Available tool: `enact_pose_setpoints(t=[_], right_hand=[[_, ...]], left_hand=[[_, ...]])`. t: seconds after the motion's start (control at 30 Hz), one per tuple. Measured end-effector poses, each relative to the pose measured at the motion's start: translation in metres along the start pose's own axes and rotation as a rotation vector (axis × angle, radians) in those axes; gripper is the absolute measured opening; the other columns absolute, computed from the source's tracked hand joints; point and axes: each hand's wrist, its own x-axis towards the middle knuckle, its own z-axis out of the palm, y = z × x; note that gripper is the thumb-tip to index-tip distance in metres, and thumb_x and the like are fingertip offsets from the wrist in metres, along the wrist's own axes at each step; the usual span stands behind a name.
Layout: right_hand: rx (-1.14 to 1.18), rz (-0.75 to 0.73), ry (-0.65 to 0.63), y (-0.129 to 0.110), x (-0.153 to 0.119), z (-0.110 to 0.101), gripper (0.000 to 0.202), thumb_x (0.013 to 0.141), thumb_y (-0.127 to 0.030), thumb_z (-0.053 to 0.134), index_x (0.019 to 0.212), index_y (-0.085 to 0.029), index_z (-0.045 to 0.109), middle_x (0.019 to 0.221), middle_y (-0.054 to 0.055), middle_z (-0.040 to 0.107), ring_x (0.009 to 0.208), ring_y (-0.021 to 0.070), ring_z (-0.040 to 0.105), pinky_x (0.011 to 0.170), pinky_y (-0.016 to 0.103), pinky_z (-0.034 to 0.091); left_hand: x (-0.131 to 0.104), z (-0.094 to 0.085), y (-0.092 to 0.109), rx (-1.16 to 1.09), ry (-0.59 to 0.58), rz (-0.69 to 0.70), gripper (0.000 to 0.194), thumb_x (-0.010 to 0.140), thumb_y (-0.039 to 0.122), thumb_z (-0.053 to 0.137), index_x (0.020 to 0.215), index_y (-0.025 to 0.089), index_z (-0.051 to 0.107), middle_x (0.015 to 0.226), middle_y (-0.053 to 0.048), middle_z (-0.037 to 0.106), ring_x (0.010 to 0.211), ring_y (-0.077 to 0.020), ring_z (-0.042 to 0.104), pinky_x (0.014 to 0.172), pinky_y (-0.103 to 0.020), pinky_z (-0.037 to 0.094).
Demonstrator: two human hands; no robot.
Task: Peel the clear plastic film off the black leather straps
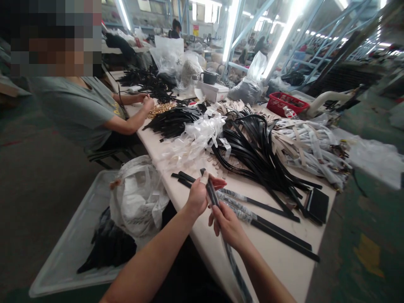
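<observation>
A long black strap (232, 263), partly covered in clear plastic film, runs between my hands and hangs down past the table's near edge. Around its upper end my left hand (199, 194) is closed, with a pale wrap on the thumb. My right hand (227, 223) grips the same strap a little lower down. Just beyond, several black straps (280, 235) lie flat on the table, some with clear film around their middles. A large bundle of black straps (252, 147) curves across the table ahead of my hands.
A co-worker (85, 109) sits at the left, hands near gold metal parts (159, 110). White film strips (198, 134) lie in a heap. A red basket (287, 105) stands at the back right. Below left is a white tub (63, 248) with a plastic bag (135, 198) inside.
</observation>
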Motion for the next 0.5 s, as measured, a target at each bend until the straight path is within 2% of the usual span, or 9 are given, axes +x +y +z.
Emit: enact_pose_setpoints(t=[0.1, 0.17, 0.23, 0.37, 0.43, 0.5], right_hand=[[-0.138, -0.126, 0.119, -0.008, 0.01, 0.0, 0.041, 0.1, -0.052, 0.039, 0.078, -0.021, 0.053, 0.056, -0.003, 0.055, 0.046, 0.0111, 0.047, 0.046, 0.023, 0.034], [-0.194, -0.175, 0.159, -0.007, 0.012, -0.002, 0.042, 0.1, -0.052, 0.04, 0.077, -0.021, 0.056, 0.057, -0.001, 0.055, 0.05, 0.0131, 0.048, 0.05, 0.025, 0.036], [-0.21, -0.181, 0.163, -0.001, 0.009, -0.002, 0.043, 0.1, -0.052, 0.039, 0.077, -0.021, 0.056, 0.058, -0.001, 0.055, 0.051, 0.0139, 0.048, 0.05, 0.025, 0.036], [-0.222, -0.143, 0.157, 0.015, 0.0, 0.0, 0.045, 0.101, -0.053, 0.037, 0.077, -0.02, 0.055, 0.055, -0.003, 0.052, 0.049, 0.0121, 0.046, 0.05, 0.024, 0.035], [-0.212, -0.121, 0.16, 0.019, -0.001, 0.001, 0.045, 0.101, -0.054, 0.036, 0.082, -0.02, 0.057, 0.054, -0.004, 0.052, 0.047, 0.0116, 0.045, 0.05, 0.023, 0.035], [-0.214, -0.128, 0.178, 0.019, 0.001, 0.002, 0.046, 0.101, -0.055, 0.036, 0.083, -0.019, 0.059, 0.054, -0.003, 0.053, 0.047, 0.0119, 0.046, 0.049, 0.024, 0.035]], left_hand=[[-0.024, 0.006, -0.022, 0.058, -0.023, -0.06, 0.033, 0.088, 0.05, 0.062, 0.082, 0.017, 0.062, 0.087, -0.011, 0.076, 0.088, -0.027, 0.073, 0.074, -0.035, 0.056], [-0.04, 0.002, -0.033, 0.115, -0.039, -0.104, 0.035, 0.088, 0.051, 0.061, 0.086, 0.017, 0.065, 0.089, -0.012, 0.076, 0.087, -0.0274, 0.073, 0.065, -0.032, 0.055], [-0.048, -0.006, -0.037, 0.155, -0.071, -0.155, 0.035, 0.087, 0.05, 0.061, 0.092, 0.016, 0.068, 0.093, -0.013, 0.076, 0.088, -0.0279, 0.072, 0.06, -0.03, 0.054], [-0.038, -0.016, -0.022, 0.092, -0.104, -0.135, 0.036, 0.089, 0.046, 0.061, 0.105, 0.015, 0.066, 0.103, -0.014, 0.074, 0.092, -0.0268, 0.071, 0.068, -0.032, 0.054], [-0.031, -0.016, -0.018, 0.068, -0.08, -0.073, 0.034, 0.091, 0.046, 0.059, 0.104, 0.015, 0.066, 0.104, -0.013, 0.074, 0.091, -0.0248, 0.071, 0.072, -0.033, 0.054], [-0.031, -0.014, -0.024, 0.114, -0.069, -0.071, 0.033, 0.091, 0.047, 0.059, 0.099, 0.016, 0.066, 0.101, -0.012, 0.074, 0.086, -0.0227, 0.071, 0.068, -0.03, 0.053]])
